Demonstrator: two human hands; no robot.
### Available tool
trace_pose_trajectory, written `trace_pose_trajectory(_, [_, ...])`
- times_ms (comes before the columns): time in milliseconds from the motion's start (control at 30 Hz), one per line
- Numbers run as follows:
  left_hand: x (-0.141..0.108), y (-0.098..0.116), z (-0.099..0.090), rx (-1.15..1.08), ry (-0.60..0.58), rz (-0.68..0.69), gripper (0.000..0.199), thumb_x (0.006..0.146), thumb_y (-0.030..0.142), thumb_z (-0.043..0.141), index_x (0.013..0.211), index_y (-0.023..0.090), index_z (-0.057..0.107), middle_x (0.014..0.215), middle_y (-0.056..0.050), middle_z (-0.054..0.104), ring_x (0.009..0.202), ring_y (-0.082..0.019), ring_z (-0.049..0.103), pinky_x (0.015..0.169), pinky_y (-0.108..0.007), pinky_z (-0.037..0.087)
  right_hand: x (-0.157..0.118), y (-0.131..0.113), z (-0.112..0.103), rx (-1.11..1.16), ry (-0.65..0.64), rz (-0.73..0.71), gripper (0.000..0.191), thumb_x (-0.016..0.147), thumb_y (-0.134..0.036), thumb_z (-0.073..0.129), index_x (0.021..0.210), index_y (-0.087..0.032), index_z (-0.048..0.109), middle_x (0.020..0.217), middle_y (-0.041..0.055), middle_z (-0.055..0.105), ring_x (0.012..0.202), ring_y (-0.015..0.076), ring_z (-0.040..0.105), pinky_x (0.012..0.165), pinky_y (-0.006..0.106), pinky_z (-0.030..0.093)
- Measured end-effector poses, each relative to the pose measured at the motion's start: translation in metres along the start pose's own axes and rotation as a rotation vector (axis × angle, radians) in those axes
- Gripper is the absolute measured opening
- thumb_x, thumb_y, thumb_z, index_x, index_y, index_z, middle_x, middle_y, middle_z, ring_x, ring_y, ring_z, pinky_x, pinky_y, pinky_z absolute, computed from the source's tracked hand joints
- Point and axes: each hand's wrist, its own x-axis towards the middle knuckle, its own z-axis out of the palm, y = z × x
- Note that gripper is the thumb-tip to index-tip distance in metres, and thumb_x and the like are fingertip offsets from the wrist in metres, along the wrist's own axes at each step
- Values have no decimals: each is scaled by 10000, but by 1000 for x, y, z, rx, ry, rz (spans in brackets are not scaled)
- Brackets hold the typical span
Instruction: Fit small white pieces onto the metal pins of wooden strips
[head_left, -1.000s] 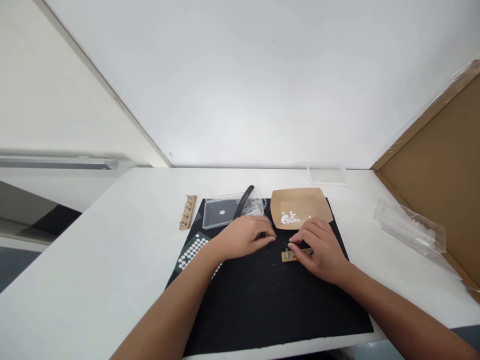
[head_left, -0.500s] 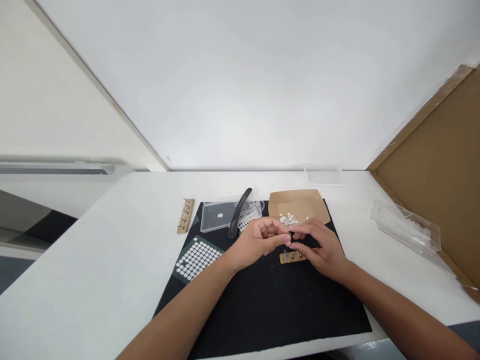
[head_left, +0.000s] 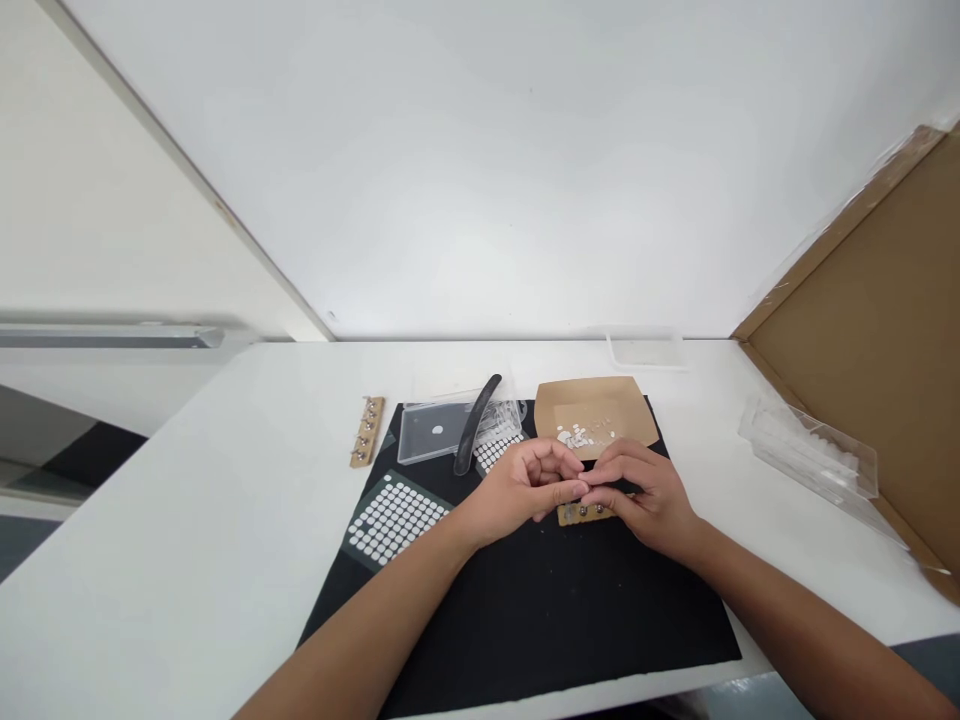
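Observation:
My left hand (head_left: 529,485) and my right hand (head_left: 641,492) meet fingertip to fingertip above the black mat (head_left: 570,620). Both are closed in a pinch, and whatever lies between the fingertips is too small or hidden to name. Just below my right fingers lies a short cardboard strip (head_left: 570,514) with small metal pieces on it, partly covered by that hand. Behind the hands stands a brown paper tray (head_left: 592,392) with small white pieces (head_left: 576,437) in it.
Left on the mat is a dark sheet of white round stickers (head_left: 397,520). Behind it sit a clear plastic box (head_left: 431,430) and a black curved file (head_left: 476,425). Another cardboard strip (head_left: 367,432) lies at far left. Clear containers (head_left: 814,450) stand right, beside a cardboard panel (head_left: 870,330).
My right fingertips have closed in and now touch those of my left hand. The left hand has barely moved, and the view has shifted slightly.

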Motion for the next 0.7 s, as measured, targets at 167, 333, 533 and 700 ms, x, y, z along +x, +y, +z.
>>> trace_pose_trajectory(167, [-4,-1,4,116,-16,96,403,916,516,811,1032,142,717,779,-17,685,554,-66,506,504,-187,409,-2,-6,0,80,28,131,132,1054,-287,685,939,-252,739,839,17,712,769,174,676,701,324,550])
trace_pose_trajectory(333, [-5,-2,5,262,34,241,331,932,480,800,948,152,767,822,-40,640,643,-107,559,551,-222,424,-7,-8,2,188,63,217,134,1047,-314,693,929,-252,702,834,14,722,758,178,692,682,325,555])
trace_pose_trajectory(533, [-5,0,1,314,40,255,325,974,486,740,947,162,762,925,-58,651,658,-106,575,556,-224,461,-7,-8,4,212,48,241,115,989,-337,781,952,-251,714,871,14,739,769,174,710,675,302,572])
trace_pose_trajectory(700, [-7,3,4,389,28,249,338,1027,491,651,958,164,701,917,-46,616,669,-111,557,560,-217,458,-6,-8,5,199,51,220,90,997,-314,765,958,-247,720,885,18,730,790,173,705,712,309,583])
